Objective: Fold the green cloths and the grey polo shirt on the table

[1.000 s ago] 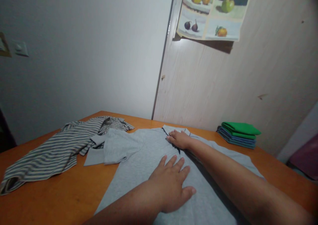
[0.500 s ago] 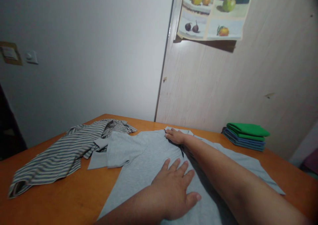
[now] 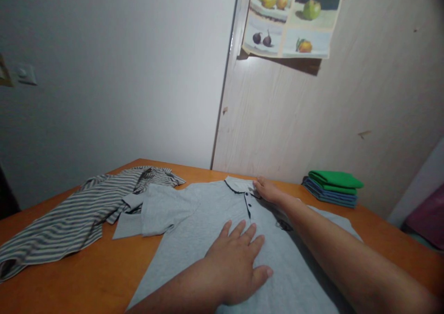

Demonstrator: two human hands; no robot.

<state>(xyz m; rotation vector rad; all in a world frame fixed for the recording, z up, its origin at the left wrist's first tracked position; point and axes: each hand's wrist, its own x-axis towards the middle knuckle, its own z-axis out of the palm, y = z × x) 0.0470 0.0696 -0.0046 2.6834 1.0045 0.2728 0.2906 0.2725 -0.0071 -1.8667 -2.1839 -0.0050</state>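
A light grey short-sleeved polo shirt (image 3: pixel 194 217) with dark collar trim and dark buttons lies spread out, front up, with its collar away from me. My left hand (image 3: pixel 239 261) rests flat on its chest, fingers spread. At the right side of the collar (image 3: pixel 239 184) is my right hand (image 3: pixel 268 190), touching the fabric with its fingers close together and partly hard to make out. My right forearm covers part of the shirt's right side. A small dark mark (image 3: pixel 284 225) shows on the chest beside that forearm.
On the left of the orange table (image 3: pixel 69 281) lies a striped garment (image 3: pixel 76 212), partly against the grey sleeve. A stack of folded green and blue clothes (image 3: pixel 335 184) sits at the back right. The wall (image 3: pixel 166 96) and a panel with a fruit poster (image 3: pixel 291 20) stand behind.
My right hand has moved right along the collar, uncovering the neckline and buttons. My left hand stays flat on the chest. The view has turned slightly right.
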